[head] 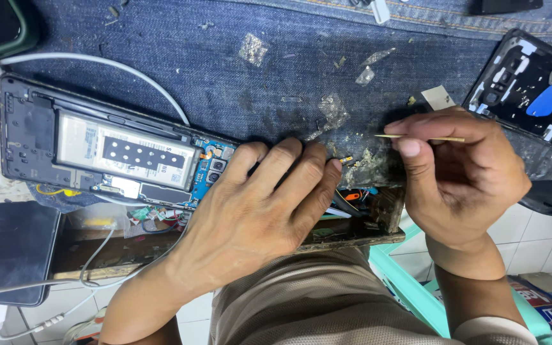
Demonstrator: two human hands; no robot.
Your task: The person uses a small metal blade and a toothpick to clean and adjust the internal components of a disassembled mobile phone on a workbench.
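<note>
Pinning a tiny metal part to the denim cloth with flat, spread fingertips, the left hand grips nothing. Right hand pinches a thin wooden stick between thumb and forefinger, tip just beyond the part. Risk: a slip of the stick could flick the part away into the debris. Opened phone lies past the left wrist.

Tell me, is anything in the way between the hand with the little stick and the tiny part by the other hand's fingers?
Nothing visible. Between the right hand with its thin stick and the tiny part at the left hand fingertips lies only grimy denim cloth.
</note>
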